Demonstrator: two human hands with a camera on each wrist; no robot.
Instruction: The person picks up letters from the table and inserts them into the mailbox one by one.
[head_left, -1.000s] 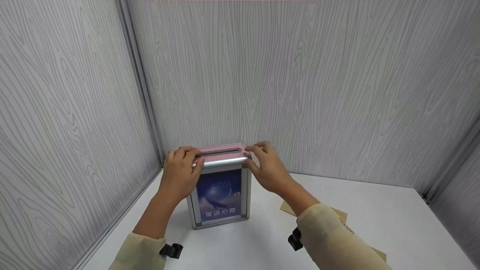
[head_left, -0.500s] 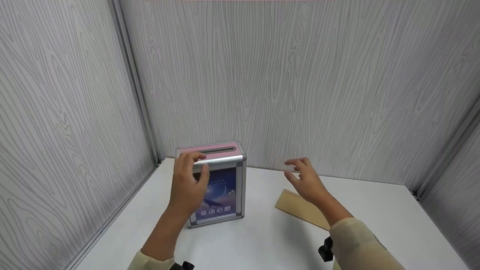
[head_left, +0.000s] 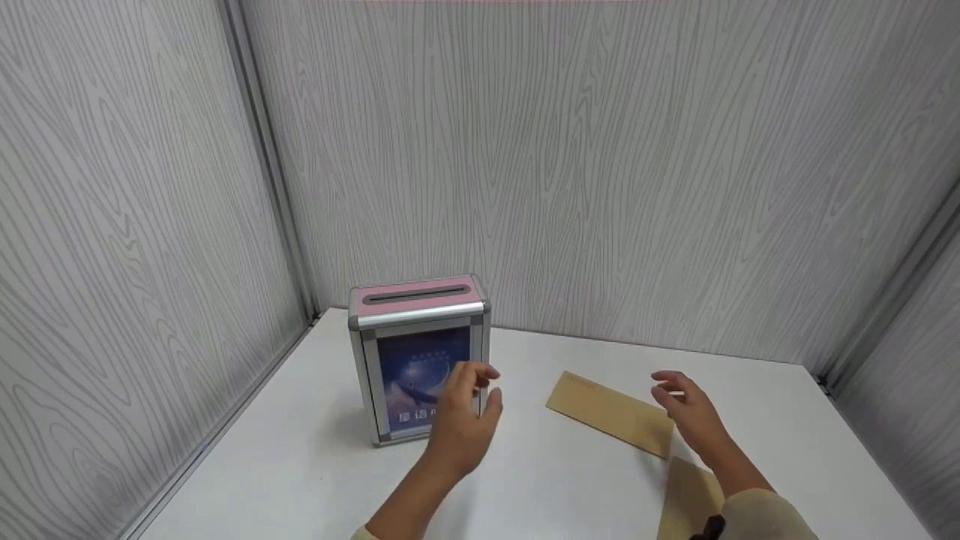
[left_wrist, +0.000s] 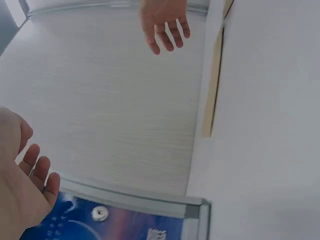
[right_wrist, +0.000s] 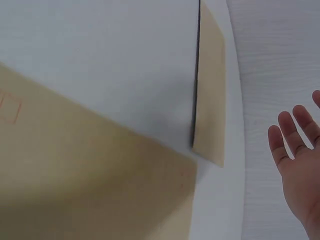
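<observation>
While your left hand (head_left: 463, 420) hovers empty, fingers loosely spread, pink-topped box (head_left: 418, 356) stands just beyond it on bench (head_left: 525, 480). Your right hand (head_left: 690, 412) relaxed, fingers apart, holding nothing; brown envelope (head_left: 611, 412) lies just left of it, second envelope (head_left: 690, 499) beneath wrist.

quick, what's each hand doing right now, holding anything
Left hand: open, holding nothing, in front of the pink-topped box.
Right hand: open, holding nothing, by the brown envelope.

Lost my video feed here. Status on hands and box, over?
Left hand open, in front of the box, not gripping. Right hand open above the envelope. Box upright, slot unblocked.
</observation>
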